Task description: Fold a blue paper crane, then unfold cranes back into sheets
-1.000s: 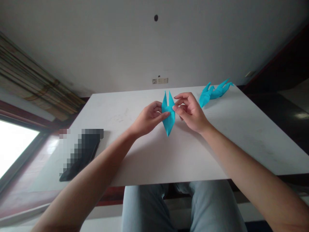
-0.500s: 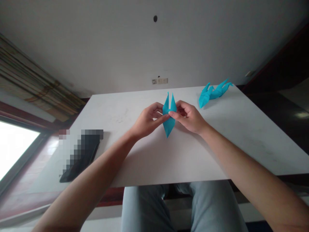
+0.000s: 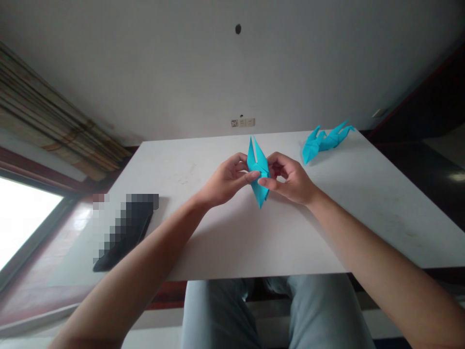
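A piece of folded blue paper [image 3: 260, 195] is held above the middle of the table, two narrow points upward and one broad point down. My left hand [image 3: 228, 179] is closed on its left edge, thumb across the front and fingers behind. From the right side my right hand [image 3: 290, 177] pinches the same paper, its thumb low on the front face. Parts of the fingers on both hands are hidden behind the paper. At the table's back right lie blue origami cranes [image 3: 325, 140], touching one another, apart from both hands.
The white table [image 3: 232, 252] reaches back to a grey wall with sockets [image 3: 242, 123]. A dark flat object [image 3: 123, 242], partly blurred out, lies at the left beside my forearm. A curtain [image 3: 54, 111] hangs at the left, and my legs [image 3: 218, 310] are under the table's front edge.
The folded paper has turned a little, showing its right side edge, and its two upper points now lean left. My right thumb has slid lower on it. The view has shifted slightly.
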`<state>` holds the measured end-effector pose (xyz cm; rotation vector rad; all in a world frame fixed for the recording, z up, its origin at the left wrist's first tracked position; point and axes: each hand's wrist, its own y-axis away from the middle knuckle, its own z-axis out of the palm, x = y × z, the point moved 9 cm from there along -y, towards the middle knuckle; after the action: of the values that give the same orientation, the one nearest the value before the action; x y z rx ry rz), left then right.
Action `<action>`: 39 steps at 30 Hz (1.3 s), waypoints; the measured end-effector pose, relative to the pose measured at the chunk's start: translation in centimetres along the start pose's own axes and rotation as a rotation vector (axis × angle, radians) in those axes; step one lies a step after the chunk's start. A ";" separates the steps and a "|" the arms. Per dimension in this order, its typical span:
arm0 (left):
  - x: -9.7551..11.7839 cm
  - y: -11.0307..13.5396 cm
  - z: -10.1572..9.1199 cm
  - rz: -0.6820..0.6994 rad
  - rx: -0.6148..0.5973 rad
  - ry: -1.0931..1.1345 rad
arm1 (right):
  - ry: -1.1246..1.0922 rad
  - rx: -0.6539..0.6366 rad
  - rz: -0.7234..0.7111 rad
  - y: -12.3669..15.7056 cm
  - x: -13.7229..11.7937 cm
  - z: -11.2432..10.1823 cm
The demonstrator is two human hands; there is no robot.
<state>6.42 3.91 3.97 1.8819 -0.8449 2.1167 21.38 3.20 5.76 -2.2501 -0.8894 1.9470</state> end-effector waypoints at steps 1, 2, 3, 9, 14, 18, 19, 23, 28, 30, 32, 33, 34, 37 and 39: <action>0.0 0.0 0.1 0.000 -0.016 0.012 | -0.005 -0.003 -0.006 0.0 0.0 0.0; 0.0 0.0 0.2 -0.004 -0.030 0.021 | -0.008 -0.007 -0.007 0.1 0.0 0.0; 0.0 0.0 0.4 -0.011 -0.043 0.025 | -0.008 -0.011 -0.005 0.1 0.0 0.0; -0.2 0.1 0.5 -0.027 -0.065 0.004 | 0.004 -0.021 0.007 0.1 -0.1 0.1; -0.3 0.2 0.2 -0.018 -0.039 0.008 | -0.059 0.052 -0.067 0.1 0.0 -0.7; 0.2 0.2 0.1 -0.011 -0.047 -0.085 | -0.084 0.116 -0.136 -0.1 0.2 -1.7; 0.3 0.2 0.1 -0.012 -0.051 -0.112 | -0.076 0.133 -0.150 -0.1 0.2 -2.0; 0.4 0.3 0.2 -0.031 -0.076 -0.170 | -0.053 0.197 -0.173 -0.2 0.2 -2.7; 0.2 0.4 0.3 -0.055 -0.088 -0.186 | -0.059 0.191 -0.171 -0.2 0.2 -2.8; 0.2 0.4 0.4 -0.067 -0.096 -0.176 | -0.070 0.192 -0.181 -0.2 0.0 -2.8; 0.1 0.5 0.5 -0.080 -0.107 -0.164 | -0.092 0.189 -0.191 -0.4 -0.1 -2.9; 0.1 0.5 0.5 -0.087 -0.110 -0.159 | -0.108 0.185 -0.192 -0.5 -0.2 -2.9; 0.0 0.5 0.6 -0.093 -0.114 -0.153 | -0.126 0.179 -0.190 -0.6 -0.2 -2.8; 0.0 0.5 0.7 -0.101 -0.122 -0.135 | -0.179 0.159 -0.184 -0.9 -0.2 -2.7; 0.0 0.5 0.8 -0.105 -0.128 -0.132 | -0.193 0.153 -0.182 -0.9 -0.3 -2.6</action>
<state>6.84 3.07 3.80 1.9705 -0.8652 1.8495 23.43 4.70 6.94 -1.8553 -0.8927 2.0940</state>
